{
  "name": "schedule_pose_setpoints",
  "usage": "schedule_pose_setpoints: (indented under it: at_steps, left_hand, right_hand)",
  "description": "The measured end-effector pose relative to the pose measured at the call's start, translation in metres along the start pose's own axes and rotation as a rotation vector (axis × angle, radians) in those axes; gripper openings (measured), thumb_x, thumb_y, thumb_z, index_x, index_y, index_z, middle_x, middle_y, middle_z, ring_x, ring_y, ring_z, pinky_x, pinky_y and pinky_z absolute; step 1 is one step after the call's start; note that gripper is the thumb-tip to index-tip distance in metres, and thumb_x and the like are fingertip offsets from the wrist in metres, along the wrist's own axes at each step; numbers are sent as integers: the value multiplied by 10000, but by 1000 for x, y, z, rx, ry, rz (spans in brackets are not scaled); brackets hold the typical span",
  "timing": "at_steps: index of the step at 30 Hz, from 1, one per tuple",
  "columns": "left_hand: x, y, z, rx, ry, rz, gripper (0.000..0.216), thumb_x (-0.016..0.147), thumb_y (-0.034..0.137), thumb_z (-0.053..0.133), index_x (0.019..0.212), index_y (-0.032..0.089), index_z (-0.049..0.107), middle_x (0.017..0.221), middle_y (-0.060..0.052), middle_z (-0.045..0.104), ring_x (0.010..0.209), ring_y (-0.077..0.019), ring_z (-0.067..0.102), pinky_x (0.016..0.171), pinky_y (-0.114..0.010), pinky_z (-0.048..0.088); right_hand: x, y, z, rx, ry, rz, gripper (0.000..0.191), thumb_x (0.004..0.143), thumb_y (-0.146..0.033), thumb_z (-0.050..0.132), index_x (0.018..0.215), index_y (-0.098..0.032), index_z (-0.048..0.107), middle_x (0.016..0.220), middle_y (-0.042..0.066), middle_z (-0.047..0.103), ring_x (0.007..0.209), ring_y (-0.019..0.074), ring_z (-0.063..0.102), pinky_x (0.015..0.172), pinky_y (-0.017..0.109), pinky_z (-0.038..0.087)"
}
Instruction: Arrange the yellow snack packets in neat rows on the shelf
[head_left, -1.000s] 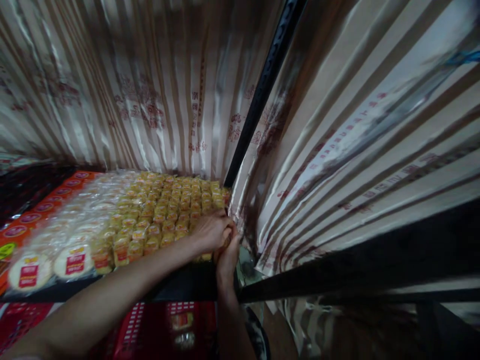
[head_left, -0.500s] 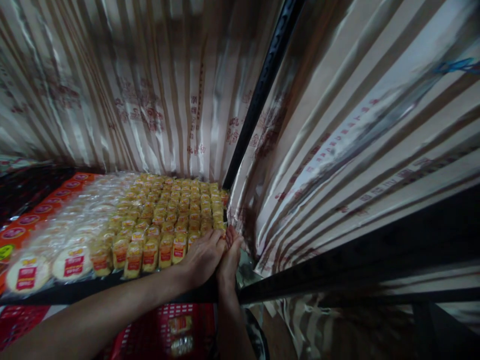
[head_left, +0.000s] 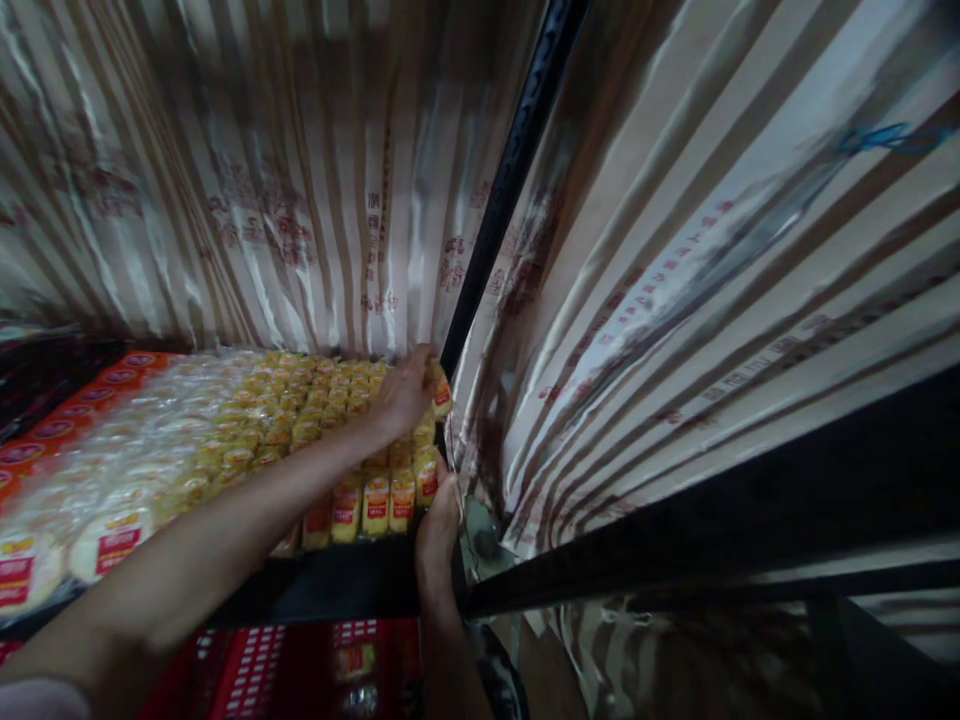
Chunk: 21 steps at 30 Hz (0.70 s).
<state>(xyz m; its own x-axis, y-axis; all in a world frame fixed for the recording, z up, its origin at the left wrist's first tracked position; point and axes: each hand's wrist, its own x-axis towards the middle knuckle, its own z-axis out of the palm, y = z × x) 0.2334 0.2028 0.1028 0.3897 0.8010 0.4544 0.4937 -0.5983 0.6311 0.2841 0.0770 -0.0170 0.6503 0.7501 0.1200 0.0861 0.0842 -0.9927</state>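
Observation:
A shelf holds rows of small yellow packets (head_left: pixel 322 410) with red labels, standing upright. My left hand (head_left: pixel 405 388) reaches to the back right corner of the rows, its fingers curled on a yellow packet (head_left: pixel 441 392) next to the black upright post (head_left: pixel 495 215). At the front right corner of the rows, my right hand (head_left: pixel 437 520) rests against the front packets (head_left: pixel 390 500). Its fingers are turned away and mostly hidden.
Round white packets with red labels (head_left: pixel 105 520) lie to the left of the yellow ones. Striped shiny curtains (head_left: pixel 712 260) hang behind and to the right. A black shelf edge (head_left: pixel 330 590) runs along the front, with red packaging (head_left: pixel 300 670) below it.
My left hand has moved from the front right corner to the back of the rows. The right hand stays near the front corner. The view has shifted slightly left.

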Motion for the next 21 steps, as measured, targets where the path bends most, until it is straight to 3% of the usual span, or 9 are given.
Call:
schedule_pose_setpoints:
  at_steps: [7,17,21]
  left_hand:
    - [29,-3,37,146,-198,63,410,792,88,506,1184,162,410,1144,-92,598,1033,-195,592,897,-341,468]
    - [26,-21,49,413,-415,185,307,802,84,478,1082,163,576,1066,-87,626,949,-186,616,808,-281,488]
    - [24,-21,57,464,-472,240,200,801,71,475,891,136,641,934,-88,656,910,-180,606,823,-277,470]
  right_hand:
    - [1,4,-2,-102,-16,-71,606,944,-505,167,1253,-137,535,1258,127,563,1204,200,489,1034,381,364]
    - [0,8,1,-136,-9,-167,555,957,-460,168,1284,-169,509,1254,116,567,1190,206,498,998,390,399]
    - [0,7,1,-142,1,-165,552,955,-462,183,1281,-163,515,1245,121,573,1190,213,499,997,395,400]
